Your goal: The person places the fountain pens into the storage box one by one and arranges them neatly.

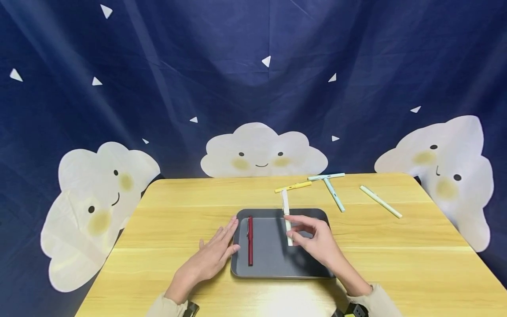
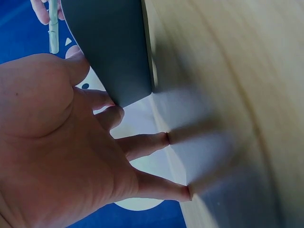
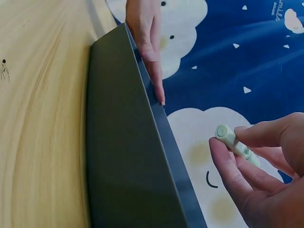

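Observation:
My right hand point(image 1: 317, 242) pinches a pale whitish-green pen point(image 1: 285, 203) between thumb and fingers, above the right half of a dark grey tray point(image 1: 271, 253). In the right wrist view the round end of this pen point(image 3: 222, 131) points toward the camera. A dark red pen point(image 1: 250, 243) lies lengthwise in the tray near its left side. My left hand point(image 1: 211, 257) rests against the tray's left edge with fingers extended. Seen from the left wrist, thumb and index finger are at the tray wall point(image 2: 111, 42), and other fingertips point(image 2: 164, 138) touch the tabletop.
Behind the tray on the wooden table point(image 1: 170, 224) lie a yellow pen point(image 1: 294, 186), a light blue pen point(image 1: 334, 195) and another pale blue pen point(image 1: 336, 175), close together. Farther right is a pale green pen point(image 1: 380, 201). A dark blue cloud-patterned curtain point(image 1: 237, 79) hangs behind the table.

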The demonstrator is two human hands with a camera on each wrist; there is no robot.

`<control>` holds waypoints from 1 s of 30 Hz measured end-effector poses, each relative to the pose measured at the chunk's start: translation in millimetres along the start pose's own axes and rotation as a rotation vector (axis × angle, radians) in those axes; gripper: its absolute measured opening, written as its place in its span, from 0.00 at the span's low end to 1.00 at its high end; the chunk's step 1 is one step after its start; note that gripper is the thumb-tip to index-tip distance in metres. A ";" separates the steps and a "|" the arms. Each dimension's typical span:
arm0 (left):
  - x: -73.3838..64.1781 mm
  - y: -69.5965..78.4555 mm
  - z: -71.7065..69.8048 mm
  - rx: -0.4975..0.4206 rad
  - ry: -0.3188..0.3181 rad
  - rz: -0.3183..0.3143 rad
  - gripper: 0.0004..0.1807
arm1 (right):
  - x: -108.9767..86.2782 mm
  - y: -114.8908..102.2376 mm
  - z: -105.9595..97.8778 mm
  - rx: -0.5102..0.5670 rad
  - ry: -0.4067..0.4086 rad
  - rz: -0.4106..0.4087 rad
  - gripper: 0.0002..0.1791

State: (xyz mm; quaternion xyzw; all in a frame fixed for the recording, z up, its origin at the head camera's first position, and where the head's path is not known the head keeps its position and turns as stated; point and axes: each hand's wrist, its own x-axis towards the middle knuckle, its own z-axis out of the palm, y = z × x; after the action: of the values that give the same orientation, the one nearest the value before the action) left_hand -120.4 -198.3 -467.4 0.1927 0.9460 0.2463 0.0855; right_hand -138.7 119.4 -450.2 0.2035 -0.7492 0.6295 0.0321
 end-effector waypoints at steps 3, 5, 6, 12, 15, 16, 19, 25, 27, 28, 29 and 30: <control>0.1 0.4 1.2 -0.006 -0.006 -0.011 0.37 | -1.8 0.6 1.5 -0.009 -0.002 -0.003 0.20; 0.5 0.4 1.9 -0.010 -0.008 -0.015 0.37 | -3.0 0.4 2.7 -0.013 0.000 -0.001 0.20; 0.6 0.3 2.2 -0.011 -0.008 -0.016 0.37 | -3.5 0.5 3.4 -0.018 0.001 0.000 0.20; 0.9 0.1 2.1 -0.011 -0.007 -0.009 0.37 | -6.0 4.8 10.2 -0.006 -0.015 0.007 0.21; 0.9 0.5 1.3 -0.014 -0.011 -0.014 0.37 | -7.6 8.7 14.3 0.004 -0.043 0.029 0.20; 0.8 0.4 0.9 -0.015 -0.013 -0.015 0.37 | -7.9 9.6 15.9 0.005 -0.053 0.035 0.21; 0.6 0.8 -0.1 -0.015 -0.015 -0.016 0.37 | -9.2 12.2 19.6 0.003 -0.068 0.052 0.21; 0.3 1.6 -0.5 -0.013 -0.015 -0.016 0.37 | -10.6 15.2 24.7 -0.005 -0.062 0.054 0.20; 0.4 1.7 -0.4 -0.011 -0.011 -0.014 0.37 | -10.8 15.8 26.3 -0.004 -0.061 0.053 0.20; 0.5 1.7 -0.5 -0.010 -0.009 -0.012 0.37 | -10.9 16.0 27.1 0.000 -0.062 0.057 0.20; 0.5 1.9 -0.8 -0.010 -0.008 -0.013 0.37 | -10.9 16.1 27.9 0.003 -0.062 0.061 0.20; 0.6 1.8 -0.9 -0.010 -0.008 -0.014 0.37 | -10.8 16.1 28.9 0.010 -0.064 0.064 0.20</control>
State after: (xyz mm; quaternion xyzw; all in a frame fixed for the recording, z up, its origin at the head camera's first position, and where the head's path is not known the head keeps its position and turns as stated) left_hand -120.6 -197.0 -465.7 0.1865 0.9458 0.2496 0.0918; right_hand -128.4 96.6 -474.4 0.1995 -0.7528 0.6272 -0.0132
